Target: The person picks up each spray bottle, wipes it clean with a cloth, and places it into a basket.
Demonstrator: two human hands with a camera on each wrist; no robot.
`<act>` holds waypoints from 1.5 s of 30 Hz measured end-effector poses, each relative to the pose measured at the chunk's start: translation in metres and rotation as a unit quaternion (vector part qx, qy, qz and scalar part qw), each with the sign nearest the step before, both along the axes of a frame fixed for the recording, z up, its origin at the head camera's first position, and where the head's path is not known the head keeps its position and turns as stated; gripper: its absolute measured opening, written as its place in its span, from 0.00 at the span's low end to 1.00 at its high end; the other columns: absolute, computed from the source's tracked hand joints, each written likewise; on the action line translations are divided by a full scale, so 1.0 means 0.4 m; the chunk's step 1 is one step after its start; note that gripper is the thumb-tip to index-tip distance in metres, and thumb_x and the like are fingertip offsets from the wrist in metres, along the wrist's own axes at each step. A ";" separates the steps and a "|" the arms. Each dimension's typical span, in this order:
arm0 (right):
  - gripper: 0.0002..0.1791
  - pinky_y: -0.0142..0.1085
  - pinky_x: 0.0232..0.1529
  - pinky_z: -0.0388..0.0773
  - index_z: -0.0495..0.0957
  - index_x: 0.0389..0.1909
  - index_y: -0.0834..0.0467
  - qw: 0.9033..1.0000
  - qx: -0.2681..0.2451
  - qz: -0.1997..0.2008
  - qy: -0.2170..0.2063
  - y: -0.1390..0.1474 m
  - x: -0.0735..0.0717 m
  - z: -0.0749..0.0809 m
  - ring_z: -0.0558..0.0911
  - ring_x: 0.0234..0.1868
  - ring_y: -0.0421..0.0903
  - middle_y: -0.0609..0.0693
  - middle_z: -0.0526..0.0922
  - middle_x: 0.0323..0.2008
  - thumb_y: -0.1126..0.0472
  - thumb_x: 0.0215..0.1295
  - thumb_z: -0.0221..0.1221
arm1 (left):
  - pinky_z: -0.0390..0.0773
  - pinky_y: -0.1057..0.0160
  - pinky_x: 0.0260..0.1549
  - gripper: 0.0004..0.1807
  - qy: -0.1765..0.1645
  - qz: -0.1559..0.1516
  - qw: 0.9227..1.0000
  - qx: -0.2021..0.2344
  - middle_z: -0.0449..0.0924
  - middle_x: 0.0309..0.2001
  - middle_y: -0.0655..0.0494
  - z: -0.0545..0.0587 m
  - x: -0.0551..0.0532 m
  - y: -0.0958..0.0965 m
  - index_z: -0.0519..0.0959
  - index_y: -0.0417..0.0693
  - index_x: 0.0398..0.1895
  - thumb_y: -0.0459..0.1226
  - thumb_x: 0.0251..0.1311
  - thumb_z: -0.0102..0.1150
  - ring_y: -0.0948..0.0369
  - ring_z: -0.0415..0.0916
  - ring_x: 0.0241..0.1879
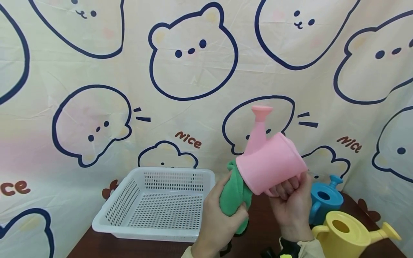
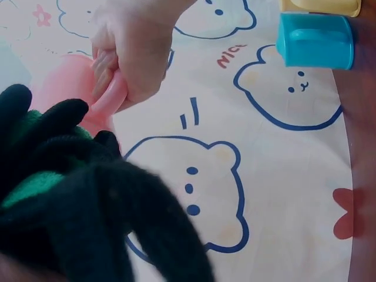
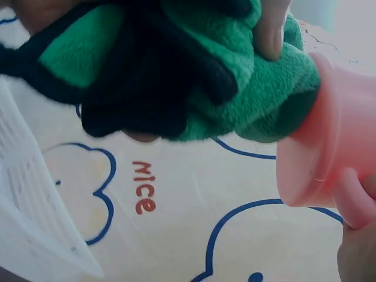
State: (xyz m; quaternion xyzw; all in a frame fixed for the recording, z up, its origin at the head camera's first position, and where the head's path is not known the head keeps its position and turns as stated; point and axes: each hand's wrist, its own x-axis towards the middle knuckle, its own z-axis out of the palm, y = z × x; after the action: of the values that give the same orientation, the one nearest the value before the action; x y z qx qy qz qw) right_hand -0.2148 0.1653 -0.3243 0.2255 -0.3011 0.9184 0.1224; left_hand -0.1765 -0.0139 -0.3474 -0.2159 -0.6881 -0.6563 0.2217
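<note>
Pink can (image 1: 272,163): tilted, spout up.
Right hand (image 1: 290,206): gripping handle (image 2: 114,96).
Left hand (image 1: 221,218): gripping cloth (image 1: 233,195).
Basket (image 1: 161,211): lower left, part-hidden.
Yellow can (image 1: 350,233): lower right.

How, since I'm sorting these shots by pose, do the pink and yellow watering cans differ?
The pink watering can is tilted, spout pointing up; the yellow watering can stands upright, spout pointing toward the right of the head view.

The pink watering can is held in the right grip, green cloth against it; the yellow watering can stands on the table.

Both have a handle and a flared spout end.
</note>
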 end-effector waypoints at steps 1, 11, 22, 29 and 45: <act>0.31 0.36 0.22 0.45 0.61 0.18 0.52 1.000 0.009 -0.010 -0.005 0.001 0.002 0.001 0.56 0.15 0.44 0.46 0.61 0.15 0.43 0.86 0.39 | 0.86 0.60 0.50 0.41 0.001 0.000 1.000 0.004 0.83 0.60 0.61 0.001 -0.001 -0.002 0.73 0.64 0.73 0.26 0.54 0.67 0.59 0.84 0.49; 0.29 0.25 0.23 0.76 0.71 0.15 0.63 0.911 0.136 -0.388 -0.027 0.043 0.005 0.000 0.67 0.15 0.44 0.49 0.71 0.13 0.56 0.81 0.53 | 0.83 0.57 0.53 0.45 0.031 0.075 0.995 -0.051 0.82 0.59 0.67 -0.008 -0.011 -0.009 0.73 0.70 0.73 0.29 0.50 0.71 0.63 0.82 0.52; 0.24 0.31 0.17 0.59 0.72 0.11 0.60 0.766 0.383 -0.517 -0.014 0.084 0.022 -0.011 0.66 0.20 0.36 0.38 0.68 0.13 0.65 0.70 0.63 | 0.83 0.54 0.53 0.47 0.031 0.110 0.989 -0.096 0.83 0.55 0.64 -0.007 -0.008 -0.012 0.72 0.70 0.74 0.30 0.48 0.75 0.65 0.80 0.51; 0.09 0.23 0.24 0.75 0.88 0.24 0.56 0.729 0.500 -0.468 -0.007 0.103 0.053 0.007 0.75 0.23 0.35 0.38 0.86 0.21 0.65 0.64 0.71 | 0.86 0.49 0.49 0.49 0.077 0.198 0.960 -0.185 0.82 0.52 0.53 0.000 -0.012 -0.044 0.74 0.67 0.73 0.29 0.45 0.79 0.60 0.81 0.48; 0.17 0.26 0.17 0.63 0.81 0.16 0.48 0.621 0.650 -0.427 0.095 0.052 0.067 0.020 0.64 0.17 0.30 0.34 0.64 0.11 0.61 0.65 0.68 | 0.84 0.60 0.43 0.38 0.239 0.218 0.869 -0.375 0.83 0.54 0.53 0.009 0.008 -0.049 0.79 0.80 0.67 0.46 0.51 0.83 0.58 0.78 0.46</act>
State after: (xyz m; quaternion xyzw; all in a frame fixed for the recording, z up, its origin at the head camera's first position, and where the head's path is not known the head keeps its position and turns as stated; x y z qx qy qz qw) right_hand -0.1878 0.1862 -0.3164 0.1784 -0.8686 0.3013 0.3507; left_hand -0.1732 -0.0334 -0.3438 -0.2780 -0.8382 -0.2120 0.4187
